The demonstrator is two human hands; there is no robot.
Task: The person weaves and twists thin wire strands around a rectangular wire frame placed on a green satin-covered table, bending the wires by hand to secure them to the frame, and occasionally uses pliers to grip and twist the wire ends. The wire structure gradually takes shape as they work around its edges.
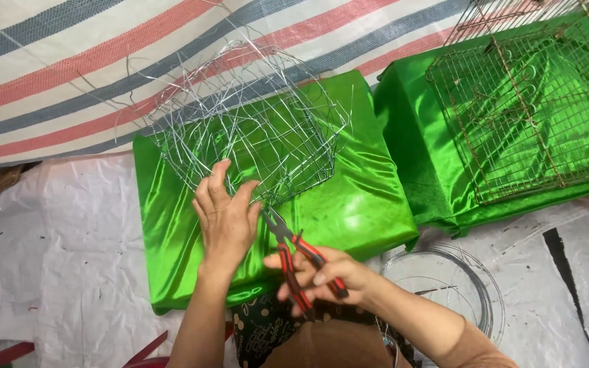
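A half-made basket of thin silver wire (253, 123) lies on a block covered in shiny green cloth (349, 197). My left hand (225, 217) rests on the basket's near edge, fingers spread over the wires. My right hand (325, 276) grips the red-and-black handles of a pair of pliers (294, 255). The pliers' jaws point up-left and meet the wire right beside my left thumb. Loose wire ends stick out all around the basket.
A second green-covered block at the right carries a rusty wire-mesh cage (526, 102). A coil of bare wire (451, 286) lies on the white sheet at lower right. A striped tarp (69, 61) hangs behind. Red bars (8, 353) show at bottom left.
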